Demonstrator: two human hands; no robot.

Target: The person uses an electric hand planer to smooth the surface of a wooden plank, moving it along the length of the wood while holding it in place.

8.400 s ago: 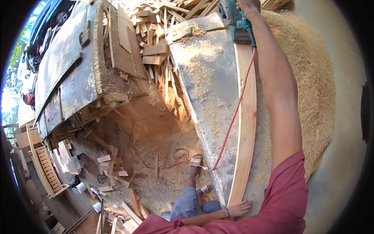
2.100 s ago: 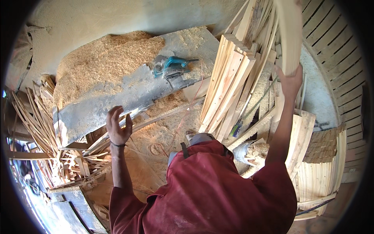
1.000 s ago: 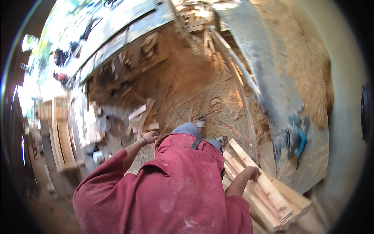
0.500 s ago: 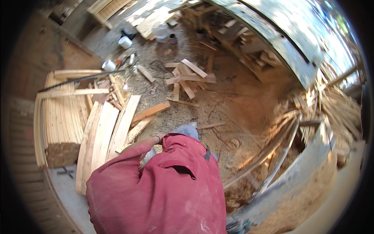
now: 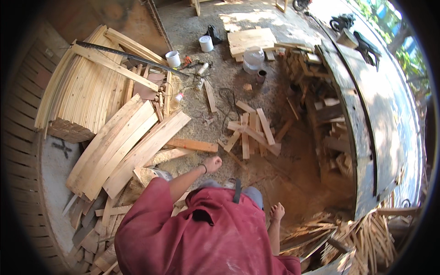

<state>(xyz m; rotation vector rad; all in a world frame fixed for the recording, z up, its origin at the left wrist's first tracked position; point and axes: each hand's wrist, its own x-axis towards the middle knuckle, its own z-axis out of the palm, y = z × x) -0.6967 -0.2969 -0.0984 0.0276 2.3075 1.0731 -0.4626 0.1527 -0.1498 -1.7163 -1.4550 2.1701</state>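
Both my arms reach forward from a dusty red shirt. My left hand (image 5: 212, 164), with a dark band at its wrist, is curled closed with nothing seen in it. It hangs over sawdust, just short of a reddish-brown wooden bar (image 5: 192, 145). Beyond the bar to the right lies a loose heap of short cut wood pieces (image 5: 246, 133). On the other side of my body, my right hand (image 5: 277, 211) is low over the brown floor, its fingers folded in and no object showing.
Long pale boards (image 5: 117, 146) lean at left beside a tall stack of planks (image 5: 87, 87). White buckets (image 5: 206, 44), a clear container (image 5: 253, 59) and a cable (image 5: 227, 94) sit ahead. A long workbench (image 5: 350, 105) runs along the right, with bundled wood strips (image 5: 362, 243) near its end.
The view has swung to the right and straightened. My left hand, earlier hidden beside my body, now reaches forward, and my right hand has come into sight.
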